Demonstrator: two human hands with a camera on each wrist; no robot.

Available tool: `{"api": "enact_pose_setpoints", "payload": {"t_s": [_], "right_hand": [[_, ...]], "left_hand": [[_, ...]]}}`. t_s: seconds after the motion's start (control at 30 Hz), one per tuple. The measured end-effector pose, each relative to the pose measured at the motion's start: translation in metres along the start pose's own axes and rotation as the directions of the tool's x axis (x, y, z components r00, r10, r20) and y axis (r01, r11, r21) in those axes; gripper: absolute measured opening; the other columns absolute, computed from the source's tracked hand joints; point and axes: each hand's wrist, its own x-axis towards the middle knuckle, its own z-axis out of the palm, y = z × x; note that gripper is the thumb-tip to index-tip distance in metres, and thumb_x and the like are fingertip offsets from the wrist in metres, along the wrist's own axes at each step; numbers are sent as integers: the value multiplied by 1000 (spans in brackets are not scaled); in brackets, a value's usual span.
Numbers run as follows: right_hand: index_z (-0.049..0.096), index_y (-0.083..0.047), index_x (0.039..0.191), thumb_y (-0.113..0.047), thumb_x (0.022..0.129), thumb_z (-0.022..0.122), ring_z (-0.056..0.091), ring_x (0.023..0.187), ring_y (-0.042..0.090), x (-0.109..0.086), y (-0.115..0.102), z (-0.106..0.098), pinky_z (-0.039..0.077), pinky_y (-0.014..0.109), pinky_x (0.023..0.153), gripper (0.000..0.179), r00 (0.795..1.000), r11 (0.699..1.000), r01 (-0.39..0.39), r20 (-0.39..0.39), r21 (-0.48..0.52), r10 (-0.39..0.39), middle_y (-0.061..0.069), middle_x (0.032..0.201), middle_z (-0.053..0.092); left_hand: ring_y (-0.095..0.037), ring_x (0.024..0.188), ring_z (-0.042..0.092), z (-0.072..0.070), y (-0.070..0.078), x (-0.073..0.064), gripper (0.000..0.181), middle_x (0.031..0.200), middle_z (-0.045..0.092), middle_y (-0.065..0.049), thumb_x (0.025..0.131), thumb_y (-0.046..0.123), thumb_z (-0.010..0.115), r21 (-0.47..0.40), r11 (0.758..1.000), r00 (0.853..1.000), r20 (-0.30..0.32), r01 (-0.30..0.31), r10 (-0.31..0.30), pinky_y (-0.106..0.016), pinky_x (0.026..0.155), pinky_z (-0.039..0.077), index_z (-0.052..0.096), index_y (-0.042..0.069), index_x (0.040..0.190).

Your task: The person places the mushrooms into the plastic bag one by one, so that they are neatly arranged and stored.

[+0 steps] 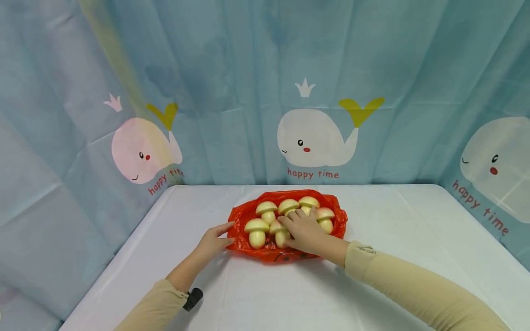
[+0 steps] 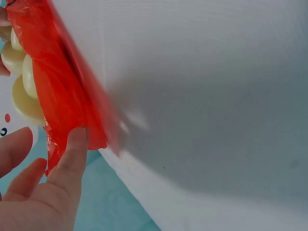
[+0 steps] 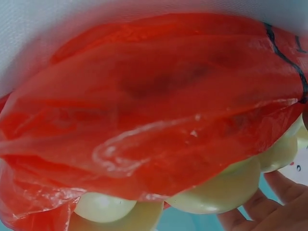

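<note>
A red plastic bag (image 1: 248, 253) lies spread on the table, its sides rolled down around several pale-yellow toy mushrooms (image 1: 257, 232). A few caps carry a pinkish tint. My left hand (image 1: 213, 243) is at the bag's left end, fingers extended and spread, one fingertip against the red plastic (image 2: 62, 96) in the left wrist view. From the right, my right hand (image 1: 306, 232) reaches over the bag, thumb and forefinger around a front-row mushroom (image 1: 279, 236); its palm hides part of the mushrooms behind. The right wrist view shows those fingers beside the caps (image 3: 221, 190).
The bag is on a white-covered table (image 1: 393, 220), toward its far edge. Behind and beside it hangs a light-blue curtain (image 1: 236, 92) printed with whales and lettering. A black strap (image 1: 192, 299) is at the left wrist.
</note>
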Motion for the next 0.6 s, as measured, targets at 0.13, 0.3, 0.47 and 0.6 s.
{"api": "enact_pose_setpoints", "payload": {"t_s": [0.13, 0.3, 0.47, 0.6], "right_hand": [[56, -10, 133, -42, 82, 76, 48, 116, 35, 0, 0, 1, 21, 77, 96, 64, 1000, 1000, -15, -2, -1, 15, 10, 118, 58], [54, -10, 134, -46, 80, 76, 47, 118, 35, -2, 4, -4, 23, 77, 96, 69, 999, 1000, -18, -31, 25, 19, 11, 124, 57], [57, -9, 131, -43, 79, 78, 48, 120, 36, -9, 17, -19, 24, 76, 95, 65, 993, 995, -63, -95, 74, 69, 12, 125, 58], [58, -6, 129, -37, 81, 78, 47, 119, 38, -22, 34, -36, 27, 73, 94, 60, 978, 979, -112, -158, 168, 139, 14, 126, 58]], "left_hand": [[-41, 128, 41, -1, 0, -1, 52, 146, 39, -28, 92, 1, 59, -2, 1000, 1000, -1, -1, 1, -39, 85, 53, 47, 2, 143], [-43, 131, 38, -1, -1, -1, 52, 146, 40, -28, 92, 0, 58, -8, 1000, 1000, -3, -6, 6, -40, 86, 53, 47, 1, 142], [-40, 126, 43, -3, 1, -3, 52, 145, 41, -28, 91, 1, 58, -12, 999, 1000, -3, -30, 30, -39, 83, 53, 47, 0, 142], [-36, 115, 53, -7, -1, -5, 51, 143, 43, -27, 91, 1, 57, 7, 997, 997, -7, -80, 80, -39, 81, 53, 47, -2, 141]]}}
